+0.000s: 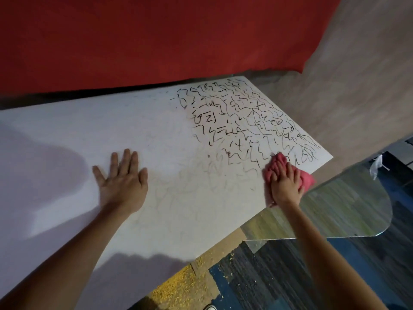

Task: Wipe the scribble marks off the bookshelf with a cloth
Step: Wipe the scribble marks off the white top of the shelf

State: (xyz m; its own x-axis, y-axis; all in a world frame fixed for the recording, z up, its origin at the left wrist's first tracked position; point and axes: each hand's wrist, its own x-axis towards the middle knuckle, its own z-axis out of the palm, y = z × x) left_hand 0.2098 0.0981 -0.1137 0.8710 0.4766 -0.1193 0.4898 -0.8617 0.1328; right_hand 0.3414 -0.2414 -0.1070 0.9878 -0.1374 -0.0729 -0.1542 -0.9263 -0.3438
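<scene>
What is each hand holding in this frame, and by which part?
The right hand presses the pink cloth to the shelf top, flat fingers over its middle, no curled grip. The left hand lies flat on it, holding nothing.

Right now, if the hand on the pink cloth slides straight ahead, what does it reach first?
The right hand, flat on the pink cloth, would first cross the black scribble marks on the white bookshelf top; nothing solid seems in its way.

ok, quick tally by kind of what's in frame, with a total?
Hands: 2 (left hand, right hand)
Pink cloth: 1
White bookshelf top: 1
Glass panel: 1
Red sheet: 1
Total: 6
</scene>
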